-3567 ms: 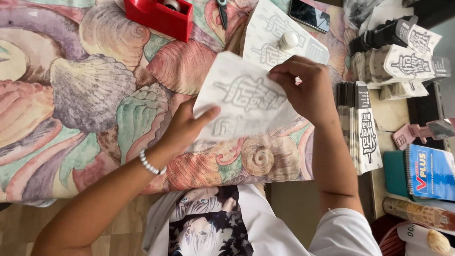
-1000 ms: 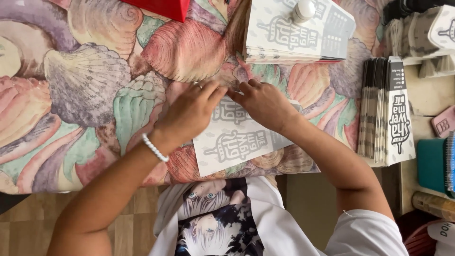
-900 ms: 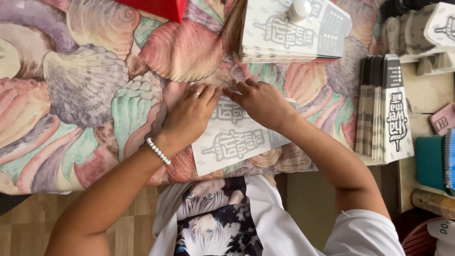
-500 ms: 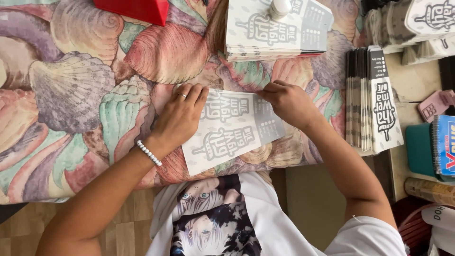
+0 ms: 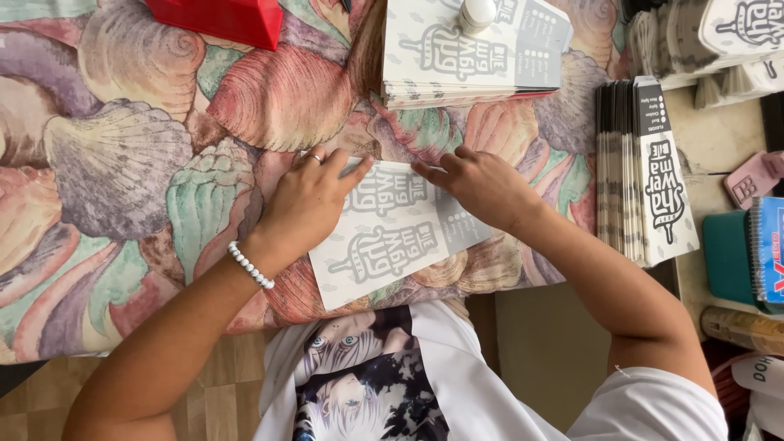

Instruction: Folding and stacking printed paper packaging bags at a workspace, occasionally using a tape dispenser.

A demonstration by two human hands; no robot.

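A folded printed paper sleeve (image 5: pixel 390 231) lies flat near the front edge of the counter (image 5: pixel 122 180). The left hand (image 5: pixel 306 204) and the right hand (image 5: pixel 482 186) press on it with flat, spread fingers, holding nothing. Behind it, a stack of same sleeves (image 5: pixel 469 53) rests.

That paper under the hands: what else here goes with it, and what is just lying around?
In use:
left hand and right hand, both pressing the folded printed sheet
stack of flat sheets
row of folded ones

Lying about:
red box
white bottle
pink stapler
spiral notebook
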